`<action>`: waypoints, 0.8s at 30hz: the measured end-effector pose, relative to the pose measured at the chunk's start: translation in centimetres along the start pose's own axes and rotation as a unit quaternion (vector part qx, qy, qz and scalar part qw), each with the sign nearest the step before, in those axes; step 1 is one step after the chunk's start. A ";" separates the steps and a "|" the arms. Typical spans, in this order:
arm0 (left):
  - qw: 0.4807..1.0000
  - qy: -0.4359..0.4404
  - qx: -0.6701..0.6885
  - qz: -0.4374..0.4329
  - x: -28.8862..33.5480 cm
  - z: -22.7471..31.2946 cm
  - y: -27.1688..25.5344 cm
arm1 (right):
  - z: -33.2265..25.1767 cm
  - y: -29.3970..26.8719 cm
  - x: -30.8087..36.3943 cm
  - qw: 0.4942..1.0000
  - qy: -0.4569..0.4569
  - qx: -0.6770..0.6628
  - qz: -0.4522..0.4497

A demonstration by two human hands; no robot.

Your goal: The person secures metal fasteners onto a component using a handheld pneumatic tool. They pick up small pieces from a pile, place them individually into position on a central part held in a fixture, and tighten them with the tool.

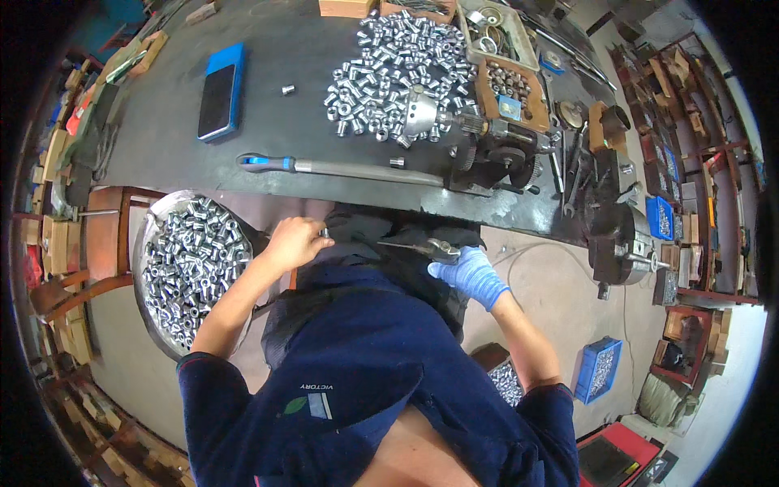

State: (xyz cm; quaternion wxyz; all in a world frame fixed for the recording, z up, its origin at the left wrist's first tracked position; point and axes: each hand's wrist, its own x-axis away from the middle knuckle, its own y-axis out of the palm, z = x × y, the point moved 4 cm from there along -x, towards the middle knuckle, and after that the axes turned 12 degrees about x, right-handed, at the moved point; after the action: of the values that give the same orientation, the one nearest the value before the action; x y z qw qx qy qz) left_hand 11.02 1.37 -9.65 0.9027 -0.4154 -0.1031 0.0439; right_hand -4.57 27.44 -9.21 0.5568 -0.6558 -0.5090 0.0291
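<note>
My bare left hand is above my lap, its thumb and fingers pinching a small shiny metal sleeve. In a blue knitted glove, my right hand is closed round a metal hand tool with a thick head and a thin shaft. That shaft points left toward my left hand, with a gap between them. The exact kind of tool cannot be made out. Left of my left forearm, a round metal pan is heaped with similar sleeves.
On the dark workbench lie a pile of metal sleeves, a file with a blue-black handle, and a blue box-shaped device. A geared metal fixture stands near its edge. Blue bins sit at the right.
</note>
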 end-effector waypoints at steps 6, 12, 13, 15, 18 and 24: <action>0.989 0.069 -0.086 -0.096 0.8 0.2 3.4 | -2.5 0.6 -0.5 0.998 -0.040 -0.018 -0.042; 0.975 -0.009 0.218 -0.042 0.0 0.8 1.7 | -2.4 -1.4 1.9 0.986 0.002 -0.164 -0.029; 0.946 -0.061 0.317 -0.019 -0.2 0.8 1.0 | -2.1 -2.3 2.8 0.979 0.010 -0.203 -0.013; 0.901 -0.091 0.424 0.022 -0.5 0.8 -1.1 | -1.3 -3.8 4.3 0.960 0.019 -0.281 0.015; 0.939 -0.013 0.322 0.117 -2.7 2.3 -6.4 | -0.7 -5.0 5.6 0.949 0.029 -0.314 0.011; 0.988 -0.020 -0.037 0.150 -8.8 0.1 -11.3 | -0.7 -4.6 5.1 0.948 0.022 -0.318 0.009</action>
State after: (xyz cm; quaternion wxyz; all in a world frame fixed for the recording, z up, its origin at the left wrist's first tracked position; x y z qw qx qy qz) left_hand 2.37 -7.39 -2.28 0.8678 -0.4583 -0.0592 0.1830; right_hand -4.55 29.89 -2.75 0.3305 -0.8038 -0.4733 -0.1439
